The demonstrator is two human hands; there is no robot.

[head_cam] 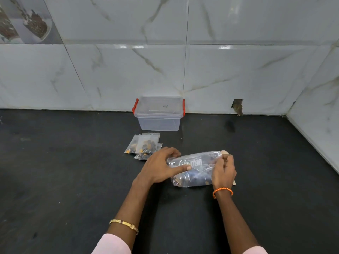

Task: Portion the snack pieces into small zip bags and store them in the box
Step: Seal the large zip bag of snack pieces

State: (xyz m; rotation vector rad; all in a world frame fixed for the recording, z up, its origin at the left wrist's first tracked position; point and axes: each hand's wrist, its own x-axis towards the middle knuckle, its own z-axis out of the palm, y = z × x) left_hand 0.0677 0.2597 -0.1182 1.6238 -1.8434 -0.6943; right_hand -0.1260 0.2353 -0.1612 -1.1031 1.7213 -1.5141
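A large clear snack bag with printed lettering and dark pieces inside lies on the black counter. My left hand rests on its left end, thumb pressed on the plastic. My right hand pinches the bag's right end. Just left of the bag sit three small zip bags filled with dark and orange pieces. Behind them, against the wall, stands a clear plastic box with red clips and its lid on.
White marble wall tiles close off the back and the right side of the counter. A small broken hole shows in the tile at the back right. A pale flat object peeks out under my right wrist.
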